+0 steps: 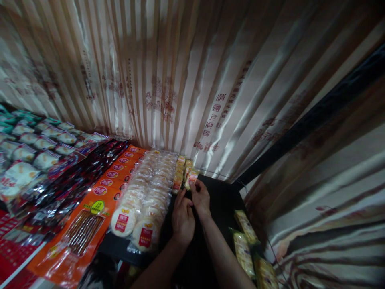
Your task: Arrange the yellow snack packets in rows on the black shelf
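While peering down at the dark bench [224,200], spotted a few yellow packets [245,241] lying nearest, off right. Then caught the left hand [183,220] half-curled, fingertips at the snack row [178,180], couldn't tell if gripping. Saw the right hand [201,198] pinching a small packet [192,178] at that row's end. Beyond, striped curtain [180,80].

The picture is dim. Light lands mostly on the shiny curtain [192,80], in pale stripes. Plastic packets [144,192] glint. The left hand [183,220] and right hand [201,198] sit in shadow over the dark counter [224,200]. The edges bend and blur.
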The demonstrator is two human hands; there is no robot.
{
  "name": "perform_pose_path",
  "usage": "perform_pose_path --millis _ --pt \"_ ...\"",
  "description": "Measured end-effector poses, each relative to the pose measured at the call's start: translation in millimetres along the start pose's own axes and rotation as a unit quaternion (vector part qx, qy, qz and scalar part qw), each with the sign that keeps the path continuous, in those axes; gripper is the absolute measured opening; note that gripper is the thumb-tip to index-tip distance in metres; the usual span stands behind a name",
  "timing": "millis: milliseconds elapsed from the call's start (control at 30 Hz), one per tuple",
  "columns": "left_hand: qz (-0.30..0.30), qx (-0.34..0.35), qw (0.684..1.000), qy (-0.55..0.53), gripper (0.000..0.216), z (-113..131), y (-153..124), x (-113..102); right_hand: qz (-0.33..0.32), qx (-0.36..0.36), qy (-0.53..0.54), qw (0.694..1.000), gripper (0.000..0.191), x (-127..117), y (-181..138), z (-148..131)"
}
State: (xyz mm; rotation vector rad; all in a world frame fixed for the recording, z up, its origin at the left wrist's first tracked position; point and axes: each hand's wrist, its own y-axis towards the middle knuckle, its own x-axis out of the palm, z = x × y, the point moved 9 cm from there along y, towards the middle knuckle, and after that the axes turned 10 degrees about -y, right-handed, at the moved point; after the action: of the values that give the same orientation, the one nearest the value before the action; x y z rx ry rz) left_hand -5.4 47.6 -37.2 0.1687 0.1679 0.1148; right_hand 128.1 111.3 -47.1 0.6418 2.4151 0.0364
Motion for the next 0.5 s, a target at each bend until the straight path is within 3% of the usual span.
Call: perform_pose_path --millis 500 --pt "0.007 0.005 1.000 -0.025 0.027 -10 0 -1 0.005 -0.046 -0.102 0.994 0.052 6 -7 -15"
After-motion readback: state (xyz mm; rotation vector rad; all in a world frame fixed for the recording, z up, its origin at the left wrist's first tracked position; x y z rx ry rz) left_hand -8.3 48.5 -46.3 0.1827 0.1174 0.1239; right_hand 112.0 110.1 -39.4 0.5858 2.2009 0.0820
